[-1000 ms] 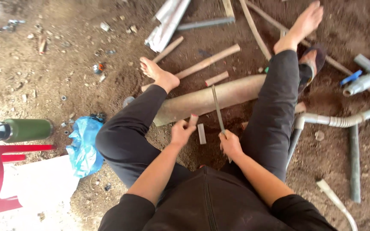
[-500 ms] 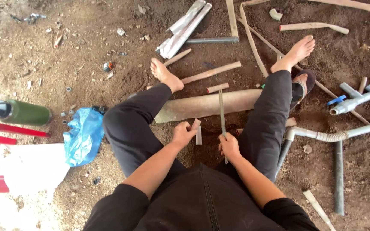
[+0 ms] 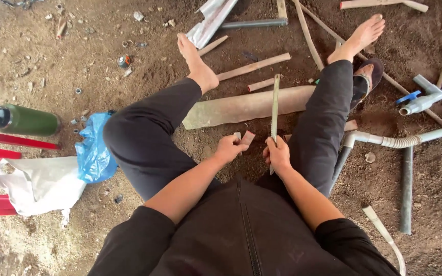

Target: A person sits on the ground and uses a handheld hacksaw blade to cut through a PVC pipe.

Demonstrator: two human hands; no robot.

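Seated on the dirt floor [image 3: 67, 46], we count one wide bamboo slab [image 3: 241, 107] between our legs, one long bamboo strip [image 3: 274, 110] gripped upright in our closed right hand [image 3: 278, 154], and one short chip [image 3: 246, 138] pinched in our left hand [image 3: 229, 148].

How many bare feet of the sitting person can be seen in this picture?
2. One foot rests on the soil at upper left of the flat board; the other foot is at upper right, beside a dark sandal. None seems hidden.
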